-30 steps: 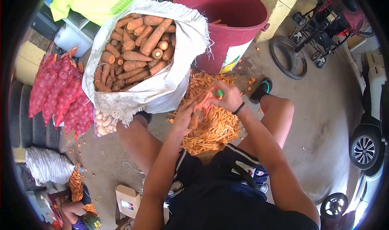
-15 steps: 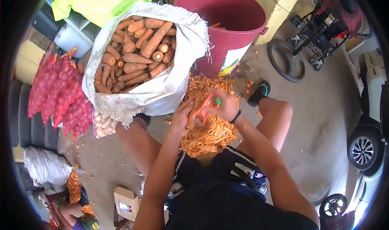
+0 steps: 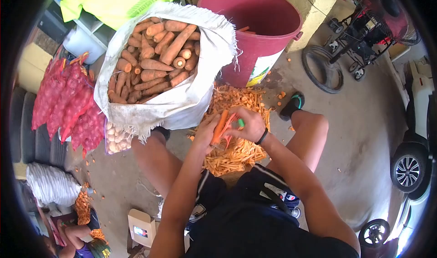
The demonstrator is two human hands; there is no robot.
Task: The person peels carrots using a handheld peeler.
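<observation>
White sack (image 3: 182,104) holds carrots (image 3: 154,64); left hand (image 3: 205,133) grips carrot (image 3: 220,123).

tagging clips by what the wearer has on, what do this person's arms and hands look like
Both arms are bare along all that shows, with no sleeve in view. The left hand has no glove, and no ring or band can be made out on it. The right hand is ungloved too, and a thin black band circles its wrist. No watch shows.

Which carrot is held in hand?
The bright orange carrot upright in the left hand, against the peeler in the right hand; the rest lie dull-skinned in the white sack.
</observation>
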